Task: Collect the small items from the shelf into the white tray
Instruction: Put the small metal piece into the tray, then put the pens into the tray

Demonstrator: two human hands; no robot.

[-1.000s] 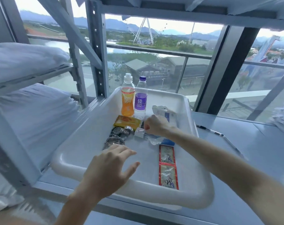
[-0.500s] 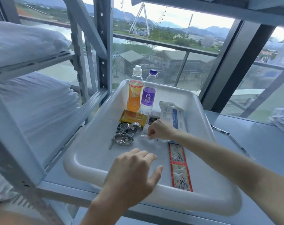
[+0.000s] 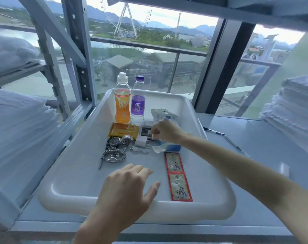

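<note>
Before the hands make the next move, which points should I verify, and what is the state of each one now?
1. Left hand free: ok, open over the near part of the tray, holding nothing.
2. Right hand grip: cannot tell; its fingers pinch together near the charger, and anything held is too small to see.
3. Bottles stable: ok; the orange bottle and the purple bottle stand upright at the far end of the tray.
4. Tray seated: ok, it appears to lie flat on the shelf.
5. Everything collected: not ok; a pen lies on the shelf, right of the tray.
</note>
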